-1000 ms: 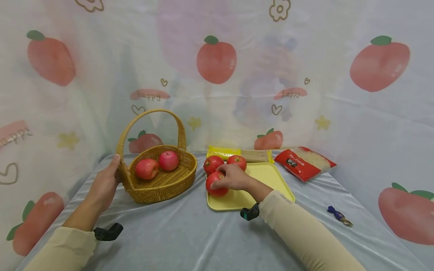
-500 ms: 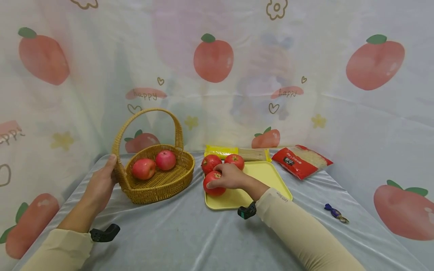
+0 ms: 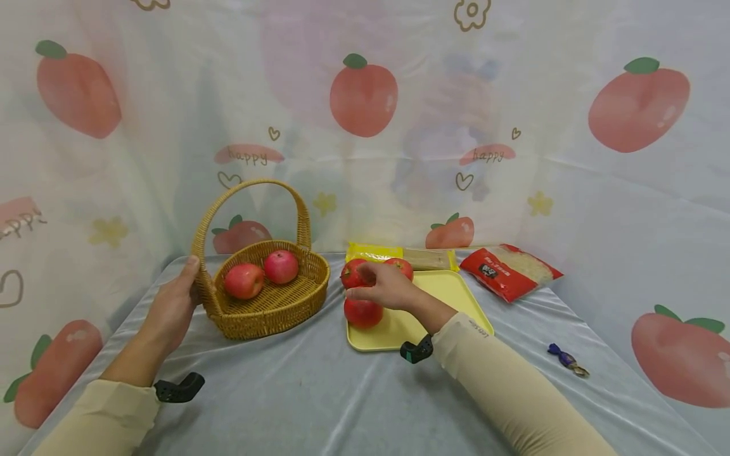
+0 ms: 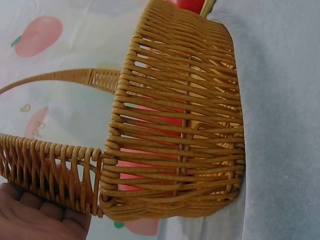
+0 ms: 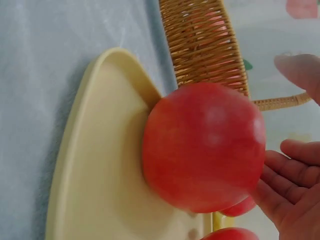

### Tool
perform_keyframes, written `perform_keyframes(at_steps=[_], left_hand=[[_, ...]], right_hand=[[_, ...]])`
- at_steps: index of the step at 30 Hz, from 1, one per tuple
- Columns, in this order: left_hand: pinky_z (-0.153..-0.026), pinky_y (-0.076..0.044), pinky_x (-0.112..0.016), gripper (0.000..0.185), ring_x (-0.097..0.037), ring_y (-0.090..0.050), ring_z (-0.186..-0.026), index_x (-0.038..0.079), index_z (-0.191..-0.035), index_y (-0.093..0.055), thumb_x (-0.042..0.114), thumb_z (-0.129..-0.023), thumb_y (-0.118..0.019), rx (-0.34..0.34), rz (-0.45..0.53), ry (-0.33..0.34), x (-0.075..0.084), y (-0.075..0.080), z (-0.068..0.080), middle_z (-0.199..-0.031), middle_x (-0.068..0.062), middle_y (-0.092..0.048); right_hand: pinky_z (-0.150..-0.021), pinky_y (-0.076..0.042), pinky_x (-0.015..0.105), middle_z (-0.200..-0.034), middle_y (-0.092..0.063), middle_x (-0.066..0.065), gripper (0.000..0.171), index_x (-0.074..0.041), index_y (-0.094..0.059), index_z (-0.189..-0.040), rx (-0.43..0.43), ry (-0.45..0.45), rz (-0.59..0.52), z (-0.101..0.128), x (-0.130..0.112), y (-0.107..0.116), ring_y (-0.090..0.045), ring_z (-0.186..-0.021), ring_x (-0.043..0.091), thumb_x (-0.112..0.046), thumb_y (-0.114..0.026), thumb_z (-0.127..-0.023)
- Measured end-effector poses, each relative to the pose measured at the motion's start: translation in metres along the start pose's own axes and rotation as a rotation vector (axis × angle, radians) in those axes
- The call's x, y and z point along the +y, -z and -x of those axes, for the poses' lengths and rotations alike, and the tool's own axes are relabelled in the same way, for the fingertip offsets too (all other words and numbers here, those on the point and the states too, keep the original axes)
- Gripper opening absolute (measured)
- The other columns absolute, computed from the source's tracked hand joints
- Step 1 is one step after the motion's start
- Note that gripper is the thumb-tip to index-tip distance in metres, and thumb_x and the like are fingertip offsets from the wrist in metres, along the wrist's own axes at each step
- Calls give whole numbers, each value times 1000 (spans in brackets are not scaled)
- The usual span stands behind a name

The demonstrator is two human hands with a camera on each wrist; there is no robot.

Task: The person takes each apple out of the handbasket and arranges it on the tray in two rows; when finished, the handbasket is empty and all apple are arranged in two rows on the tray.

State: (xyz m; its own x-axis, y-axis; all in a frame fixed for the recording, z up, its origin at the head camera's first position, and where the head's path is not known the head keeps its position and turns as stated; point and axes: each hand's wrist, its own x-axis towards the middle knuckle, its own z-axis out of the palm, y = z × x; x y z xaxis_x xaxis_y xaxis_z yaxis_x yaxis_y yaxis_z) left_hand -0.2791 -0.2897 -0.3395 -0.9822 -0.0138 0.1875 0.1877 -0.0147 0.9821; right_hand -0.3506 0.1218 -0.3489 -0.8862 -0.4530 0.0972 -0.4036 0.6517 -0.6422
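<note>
Your left hand grips the basket rim; your right hand, fingers spread, hovers over a tomato on the yellow tray.

I see soft, even, bright light with faint shadows; my head view bends at its edges; the right wrist view blurs the close tomato, which shows a mild sheen.
</note>
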Motion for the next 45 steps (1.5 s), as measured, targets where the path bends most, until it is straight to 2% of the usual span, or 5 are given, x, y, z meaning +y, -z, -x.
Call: perform_keyframes(at_steps=[9, 18, 23, 33, 45], left_hand=[[-88, -41, -16, 45, -2, -53, -105, 13, -104, -56, 56, -108, -42, 2, -36, 16, 3, -1, 0, -99, 11, -55], [-90, -40, -15, 52, 0, -47, -114, 8, -113, -48, 60, -107, -40, 11, -87, 56, 2, 1, -1, -107, 9, -50], [-90, -40, -15, 52, -1, -46, -116, 9, -113, -48, 60, -107, -39, 14, -98, 63, 2, 1, -1, -109, 9, -49], [-89, -42, -15, 51, 1, -52, -106, 10, -111, -51, 60, -107, -41, 16, -83, 44, 1, -3, -1, -102, 11, -53], [-90, -42, -15, 48, 3, -53, -107, 13, -110, -52, 60, -107, -41, 17, -91, 49, 1, -1, -2, -104, 13, -54]], right_hand=[[-102, -54, 44, -135, -65, 10, 77, -6, -54, -147, 26, 18, -76, -5, -10, 4, -62, -120, 23, -52, -78, -90], [-108, -50, 45, -139, -63, 12, 73, -9, -52, -148, -8, 20, -139, -15, -23, 0, -60, -127, 26, -47, -79, -92], [-108, -50, 41, -138, -63, 8, 72, -10, -53, -147, -15, 26, -135, -29, -33, -4, -60, -128, 24, -47, -78, -91], [-107, -51, 41, -143, -60, 11, 74, -9, -52, -148, -39, 27, -142, -53, -52, -10, -59, -129, 24, -49, -77, -91], [-102, -53, 39, -137, -65, 9, 73, -7, -55, -146, -31, 45, -43, -90, -71, -21, -61, -122, 23, -52, -75, -92]])
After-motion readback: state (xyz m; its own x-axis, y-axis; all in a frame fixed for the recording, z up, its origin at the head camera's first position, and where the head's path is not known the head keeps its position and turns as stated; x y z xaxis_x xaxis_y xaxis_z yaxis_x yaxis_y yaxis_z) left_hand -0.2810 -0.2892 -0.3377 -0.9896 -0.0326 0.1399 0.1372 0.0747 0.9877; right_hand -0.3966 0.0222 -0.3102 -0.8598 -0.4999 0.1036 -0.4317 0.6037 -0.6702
